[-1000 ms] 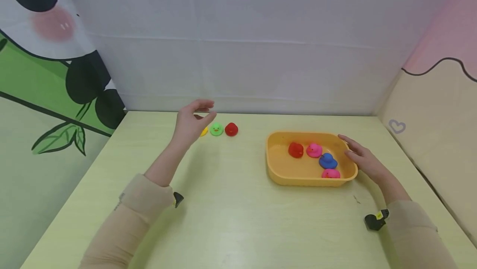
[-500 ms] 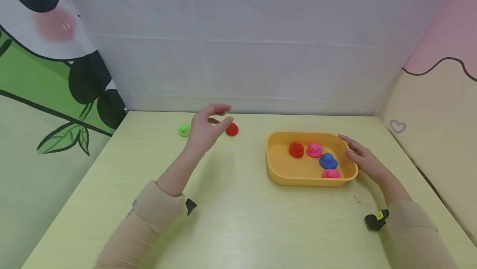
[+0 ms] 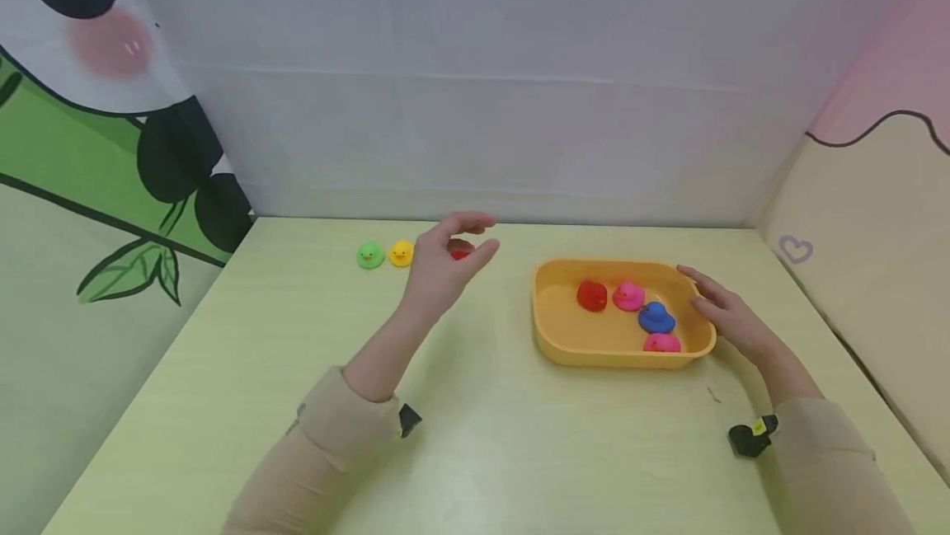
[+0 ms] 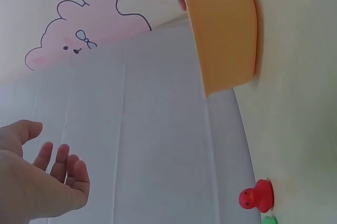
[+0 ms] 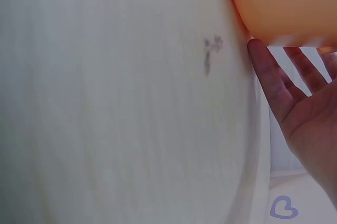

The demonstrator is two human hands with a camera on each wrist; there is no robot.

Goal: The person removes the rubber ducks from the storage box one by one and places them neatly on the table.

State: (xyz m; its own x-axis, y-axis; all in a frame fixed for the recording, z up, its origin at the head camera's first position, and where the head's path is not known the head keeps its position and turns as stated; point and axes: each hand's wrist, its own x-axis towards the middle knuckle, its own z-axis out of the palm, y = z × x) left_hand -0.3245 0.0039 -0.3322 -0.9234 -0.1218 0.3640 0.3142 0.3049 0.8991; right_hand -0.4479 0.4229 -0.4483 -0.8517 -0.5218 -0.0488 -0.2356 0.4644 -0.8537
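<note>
My left hand (image 3: 439, 267) hovers over the far part of the table, fingers loosely curved and holding nothing. It overlaps a red rubber duck (image 3: 461, 254) in the head view. To its left stand a green rubber duck (image 3: 370, 255) and a yellow one (image 3: 402, 253). Another green duck (image 4: 269, 220) shows beside the red one in the left wrist view, but the hand hides it from the head. My right hand (image 3: 731, 316) touches the right end of a yellow-orange plastic basin (image 3: 567, 356), its fingertips (image 5: 257, 48) against the outer wall.
Inside the basin lie a red duck (image 3: 592, 295), a blue duck (image 3: 656, 317) and two pink ducks, one at the back (image 3: 628, 296), one at the front wall. A white cloth wall (image 3: 519, 139) rises behind the pale table (image 3: 482, 452); printed panels flank both sides.
My left hand has moved right along the row of ducks, still empty, uncovering the left green duck and the yellow one. The right hand stays at the basin, which has not moved.
</note>
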